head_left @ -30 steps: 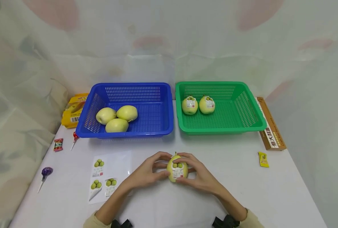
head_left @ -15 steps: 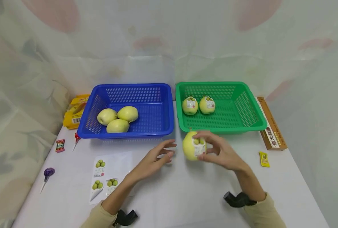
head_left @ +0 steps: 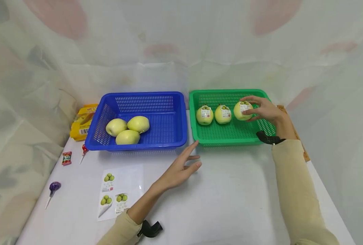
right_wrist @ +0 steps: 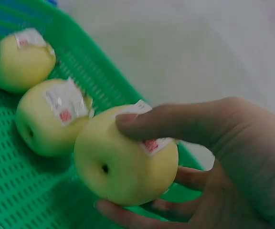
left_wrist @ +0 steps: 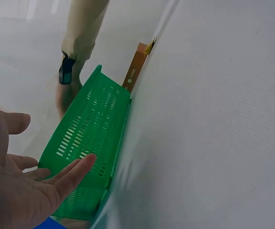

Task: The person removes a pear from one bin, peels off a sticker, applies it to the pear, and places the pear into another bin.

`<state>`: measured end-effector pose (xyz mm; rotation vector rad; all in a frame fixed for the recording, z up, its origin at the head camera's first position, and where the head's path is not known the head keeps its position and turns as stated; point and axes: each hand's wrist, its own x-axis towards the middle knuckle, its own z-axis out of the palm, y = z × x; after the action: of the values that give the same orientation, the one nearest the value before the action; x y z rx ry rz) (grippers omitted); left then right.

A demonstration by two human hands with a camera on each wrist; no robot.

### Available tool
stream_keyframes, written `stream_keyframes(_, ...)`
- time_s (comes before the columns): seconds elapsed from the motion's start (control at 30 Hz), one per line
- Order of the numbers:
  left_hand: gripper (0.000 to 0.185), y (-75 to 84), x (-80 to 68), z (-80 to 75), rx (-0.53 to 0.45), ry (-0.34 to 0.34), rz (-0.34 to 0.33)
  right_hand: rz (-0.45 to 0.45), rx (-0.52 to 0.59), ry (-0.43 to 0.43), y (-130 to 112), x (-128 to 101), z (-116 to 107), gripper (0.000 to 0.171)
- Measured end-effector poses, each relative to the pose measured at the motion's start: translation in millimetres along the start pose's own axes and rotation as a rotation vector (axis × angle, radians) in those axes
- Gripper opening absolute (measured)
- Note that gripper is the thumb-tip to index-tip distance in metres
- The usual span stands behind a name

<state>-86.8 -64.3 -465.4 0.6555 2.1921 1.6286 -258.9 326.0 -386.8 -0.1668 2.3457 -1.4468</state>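
My right hand [head_left: 263, 109] grips a pale yellow-green pear [right_wrist: 123, 162] with a white sticker on its side, over the right part of the green basket [head_left: 230, 140]. In the right wrist view the thumb lies across the sticker and the other fingers curl beneath the fruit. Two stickered pears, the left one [head_left: 204, 115] and the middle one [head_left: 223, 114], sit in the basket beside it. My left hand [head_left: 178, 171] hovers over the table in front of the baskets, fingers spread and holding nothing.
The blue basket [head_left: 138, 147] on the left holds three plain pears [head_left: 138, 124]. A sticker sheet [head_left: 124, 173] lies in front of it. Lollipops [head_left: 55, 186], a red candy [head_left: 66, 158] and a yellow snack bag [head_left: 83, 122] are at the left. A brown box [head_left: 305, 156] stands behind my right arm.
My right hand has carried the stickered pear from the table's front middle up and right into the green basket. My left hand has let go of the pear and moved slightly right.
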Motion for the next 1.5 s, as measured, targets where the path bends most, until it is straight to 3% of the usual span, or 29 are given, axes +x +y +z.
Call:
stream_keyframes(0.1,0.075,0.0,0.0,-0.7,0.002,0.005,-0.005,0.085,0.006,-0.03,15,18,-3,0.069)
stream_keyframes(0.23,0.076,-0.6,0.4,-1.6,-0.001,0.006,-0.001,0.133,0.013,-0.047,25,29,2,0.071)
stream_keyframes(0.5,0.077,-0.9,0.9,-1.1,-0.008,0.0,0.003,0.12,0.008,-0.032,27,31,8,0.075)
stream_keyframes(0.9,0.075,-1.0,-0.8,-1.0,0.001,0.002,0.006,0.114,0.029,-0.122,32,32,-8,0.082)
stream_keyframes(1.1,0.073,-3.2,-6.1,-2.9,0.004,0.0,-0.004,0.128,0.021,-0.166,20,25,-21,0.083)
stream_keyframes(1.27,0.072,-5.1,-17.8,-8.6,0.014,0.012,-0.021,0.101,-0.035,-0.152,-3,14,-29,0.084)
stream_keyframes(1.5,0.071,-7.4,-41.4,-22.8,0.008,0.091,-0.019,-0.047,-0.042,-0.127,-47,9,-7,0.078)
